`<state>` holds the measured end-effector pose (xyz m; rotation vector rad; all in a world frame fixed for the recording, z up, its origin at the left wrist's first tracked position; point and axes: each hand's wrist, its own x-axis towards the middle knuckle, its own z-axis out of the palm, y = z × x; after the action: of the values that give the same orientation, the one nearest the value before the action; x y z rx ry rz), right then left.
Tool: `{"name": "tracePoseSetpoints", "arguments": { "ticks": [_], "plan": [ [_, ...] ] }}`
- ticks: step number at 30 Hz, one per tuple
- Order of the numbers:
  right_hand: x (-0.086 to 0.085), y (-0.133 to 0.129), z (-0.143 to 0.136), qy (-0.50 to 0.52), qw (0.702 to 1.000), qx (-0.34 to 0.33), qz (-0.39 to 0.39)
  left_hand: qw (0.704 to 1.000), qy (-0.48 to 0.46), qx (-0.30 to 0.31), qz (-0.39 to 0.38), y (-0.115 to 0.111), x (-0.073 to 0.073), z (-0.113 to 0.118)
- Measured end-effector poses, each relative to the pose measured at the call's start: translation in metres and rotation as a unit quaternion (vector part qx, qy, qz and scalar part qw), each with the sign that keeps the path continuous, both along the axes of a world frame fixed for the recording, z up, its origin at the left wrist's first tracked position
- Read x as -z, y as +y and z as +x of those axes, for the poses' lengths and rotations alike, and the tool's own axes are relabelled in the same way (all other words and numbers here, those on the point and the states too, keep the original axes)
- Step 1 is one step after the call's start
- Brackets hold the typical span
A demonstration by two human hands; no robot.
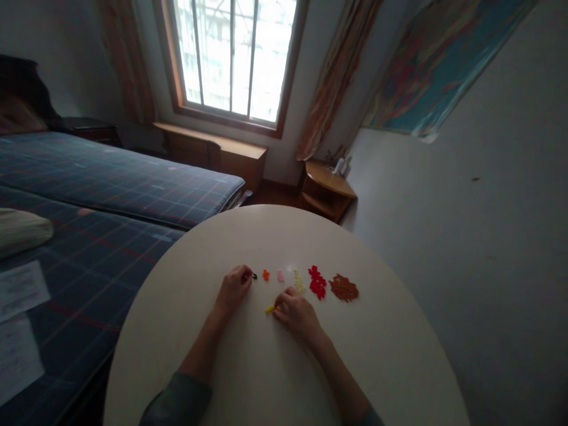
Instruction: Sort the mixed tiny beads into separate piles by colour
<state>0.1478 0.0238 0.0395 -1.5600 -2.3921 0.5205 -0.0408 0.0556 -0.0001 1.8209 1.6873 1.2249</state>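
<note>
My left hand (pixel 234 288) rests on the round table, its fingers pinched together at a small black piece (pixel 254 276). Between the closed fingertips of my right hand (pixel 295 312) is a small yellow piece (pixel 269 309), its end sticking out to the left. Beyond the hands, small groups of pieces form a row: orange pieces (pixel 265 274), pink pieces (pixel 280 275), pale yellow pieces (pixel 298 280), red pieces (pixel 317 282) and a heap of brown pieces (pixel 344 287). My right hand lies just in front of the pale yellow group. The pieces' exact kind is too small to tell.
The round white table (pixel 177 331) fills the foreground. Left of it is a bed (pixel 110 183) with a dark plaid cover and paper sheets (pixel 22 290). A low corner shelf (pixel 331 177) stands beyond the table, near the window (pixel 235 59). A wall borders the right side.
</note>
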Motion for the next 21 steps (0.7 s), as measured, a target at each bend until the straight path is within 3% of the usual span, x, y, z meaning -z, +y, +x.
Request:
{"name": "tracePoseSetpoints", "arguments": {
  "ticks": [13,21],
  "plan": [
    [0.0039,-0.0011,-0.002,-0.039,0.999,-0.012,0.024,1.0,0.009,-0.002,0.0,0.0003,0.0008,-0.001],
    [0.0028,0.0004,-0.0023,0.019,1.0,0.004,0.014,1.0,0.012,0.005,0.002,0.0007,0.0021,-0.0019]
  ]
}}
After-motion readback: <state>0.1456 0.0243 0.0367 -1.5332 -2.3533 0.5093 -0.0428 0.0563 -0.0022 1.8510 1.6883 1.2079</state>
